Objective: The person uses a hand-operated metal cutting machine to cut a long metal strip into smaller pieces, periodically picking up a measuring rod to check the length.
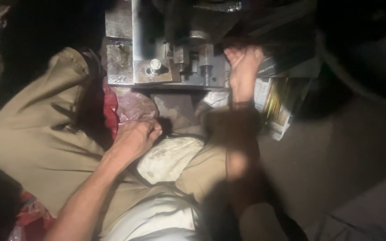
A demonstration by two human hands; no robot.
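Observation:
I am seated with my knees in khaki trousers [36,129] before a grey metal machine [166,58] with bolts and a threaded rod. My right hand [243,67] reaches up to the machine's right side, fingers curled against a dark part there; whether it grips something is hidden. My left hand [136,136] rests low between my legs with its fingers curled over a clear plastic bag [132,107] beside red cloth [110,114]. What lies under those fingers is hidden.
A whitish stained cloth [168,156] lies across my lap. Printed paper packets [278,105] stand right of the machine. The grey floor [345,156] spreads to the right. Dark shadow covers the top corners. More red plastic [30,216] shows at the bottom left.

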